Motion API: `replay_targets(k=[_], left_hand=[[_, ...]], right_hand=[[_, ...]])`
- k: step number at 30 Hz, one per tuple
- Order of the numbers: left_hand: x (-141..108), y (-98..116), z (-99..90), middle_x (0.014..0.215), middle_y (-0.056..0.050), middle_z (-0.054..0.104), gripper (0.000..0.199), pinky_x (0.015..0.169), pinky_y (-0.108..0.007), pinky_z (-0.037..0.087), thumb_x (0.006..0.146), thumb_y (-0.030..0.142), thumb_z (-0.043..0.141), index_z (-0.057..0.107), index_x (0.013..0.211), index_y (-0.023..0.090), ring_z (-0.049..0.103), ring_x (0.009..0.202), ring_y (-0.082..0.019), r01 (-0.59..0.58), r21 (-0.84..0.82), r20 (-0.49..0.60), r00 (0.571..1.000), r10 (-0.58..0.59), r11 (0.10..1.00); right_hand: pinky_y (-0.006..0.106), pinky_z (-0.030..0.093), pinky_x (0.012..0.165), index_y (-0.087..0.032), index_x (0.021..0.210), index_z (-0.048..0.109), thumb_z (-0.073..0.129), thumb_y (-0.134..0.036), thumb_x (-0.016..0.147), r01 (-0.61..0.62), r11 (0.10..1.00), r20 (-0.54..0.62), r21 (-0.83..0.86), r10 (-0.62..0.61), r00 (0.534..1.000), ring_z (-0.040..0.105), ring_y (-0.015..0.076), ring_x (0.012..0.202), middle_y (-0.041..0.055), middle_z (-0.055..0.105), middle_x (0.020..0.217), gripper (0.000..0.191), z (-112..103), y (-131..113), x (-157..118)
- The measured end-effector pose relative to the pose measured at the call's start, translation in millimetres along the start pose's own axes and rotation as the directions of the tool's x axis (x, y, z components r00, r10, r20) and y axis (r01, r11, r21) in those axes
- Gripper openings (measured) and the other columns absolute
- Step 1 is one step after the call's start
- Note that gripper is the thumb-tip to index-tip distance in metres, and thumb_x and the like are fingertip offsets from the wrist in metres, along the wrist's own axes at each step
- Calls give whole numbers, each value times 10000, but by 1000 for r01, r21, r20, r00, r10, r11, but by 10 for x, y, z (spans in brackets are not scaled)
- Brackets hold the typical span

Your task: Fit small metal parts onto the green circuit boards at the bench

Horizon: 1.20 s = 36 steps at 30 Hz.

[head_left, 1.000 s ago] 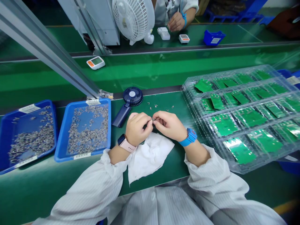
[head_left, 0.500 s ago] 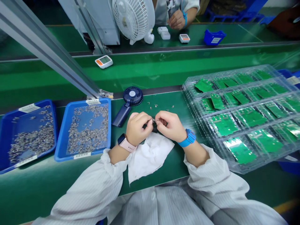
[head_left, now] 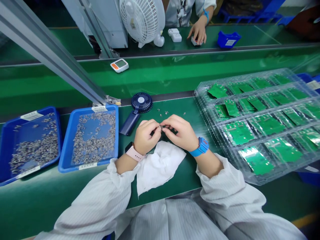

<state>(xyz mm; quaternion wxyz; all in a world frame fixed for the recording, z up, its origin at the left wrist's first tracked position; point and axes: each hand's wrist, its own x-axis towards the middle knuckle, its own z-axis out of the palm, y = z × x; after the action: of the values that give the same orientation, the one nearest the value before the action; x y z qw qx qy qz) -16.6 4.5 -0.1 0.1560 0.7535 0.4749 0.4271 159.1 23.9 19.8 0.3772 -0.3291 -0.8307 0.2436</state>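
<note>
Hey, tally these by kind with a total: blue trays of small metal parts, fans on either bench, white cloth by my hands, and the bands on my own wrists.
Blue trays of small metal parts: 2
Fans, one handheld and one standing: 2
White cloth: 1
Wrist bands, one pink and one blue: 2
Total: 7

Both arms [head_left: 100, 193] reach over the table's near edge [head_left: 172, 194], left hand [head_left: 147, 135] and right hand [head_left: 183, 133] both pinching, fingertips [head_left: 155, 125] basically meeting from here.
</note>
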Motion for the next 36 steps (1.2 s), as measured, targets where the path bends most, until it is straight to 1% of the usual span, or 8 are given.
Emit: replay_targets(k=[7, 12, 15, 22, 27, 30, 33, 36], left_hand=[[-2, 0, 14, 722, -13, 640, 165, 700, -328, 440, 884, 183, 485, 579, 751, 204, 584, 696, -165, -51, 11, 24, 998, 51, 999], [-4, 1, 9, 764, -16, 662, 149, 726, -321, 446, 898, 166, 490, 601, 803, 197, 601, 736, -159, -54, -12, -7, 999, 54, 998], [-5, -6, 4, 778, -19, 663, 155, 720, -316, 440, 927, 191, 481, 607, 836, 195, 601, 738, -159, -53, 2, -15, 998, 53, 999], [-3, -9, 7, 778, -26, 653, 168, 709, -319, 429, 945, 191, 461, 607, 861, 188, 591, 736, -164, -86, 18, 31, 996, 85, 996], [-1, -15, 7, 800, -29, 677, 177, 739, -336, 439, 944, 197, 453, 609, 861, 193, 606, 754, -168, -81, -12, 64, 995, 82, 997], [-3, -14, 6, 800, -30, 685, 180, 740, -339, 446, 938, 207, 453, 612, 855, 198, 615, 754, -169, -83, -1, 54, 995, 83, 997], [-8, -16, 5, 792, -28, 688, 161, 721, -333, 444, 928, 199, 470, 614, 855, 200, 621, 742, -165, -95, 30, -4, 995, 95, 995], [-19, -17, 2, 796, -23, 696, 136, 730, -335, 440, 920, 194, 492, 610, 855, 204, 632, 745, -162, -125, 89, -36, 991, 128, 988]], right_hand=[[293, 477, 699, -207, 901, 617, 484, -107, 861, -33, 999, -36, -36, 32, 999, 569, 151, 747, 27, 626, 818, 172, 4, -20, -5], [288, 478, 699, -201, 945, 598, 485, -91, 833, -62, 998, -51, 2, 62, 997, 568, 144, 736, 22, 600, 826, 194, -10, -27, -14], [287, 482, 701, -201, 962, 588, 536, -145, 845, -54, 998, -12, 26, 54, 998, 569, 145, 748, 24, 600, 850, 139, -11, -31, -12], [285, 468, 688, -206, 957, 582, 526, -171, 878, -71, 997, -27, -2, 71, 997, 565, 148, 743, 20, 604, 828, 103, 8, -41, -10], [280, 448, 676, -203, 881, 579, 477, -121, 877, -125, 992, -68, -26, 123, 990, 553, 143, 720, 20, 594, 797, 131, 14, -32, -9], [277, 449, 667, -206, 905, 578, 474, -112, 858, -128, 992, -78, 4, 128, 989, 555, 137, 706, 20, 596, 818, 148, 3, -31, -18], [274, 452, 649, -212, 954, 566, 511, -163, 853, -97, 994, -62, 52, 100, 993, 552, 135, 696, 17, 591, 831, 125, -14, -42, -32], [272, 437, 629, -212, 890, 537, 587, -288, 862, -77, 996, -64, 38, 80, 995, 533, 138, 687, 8, 565, 784, 95, -11, -57, -39]])
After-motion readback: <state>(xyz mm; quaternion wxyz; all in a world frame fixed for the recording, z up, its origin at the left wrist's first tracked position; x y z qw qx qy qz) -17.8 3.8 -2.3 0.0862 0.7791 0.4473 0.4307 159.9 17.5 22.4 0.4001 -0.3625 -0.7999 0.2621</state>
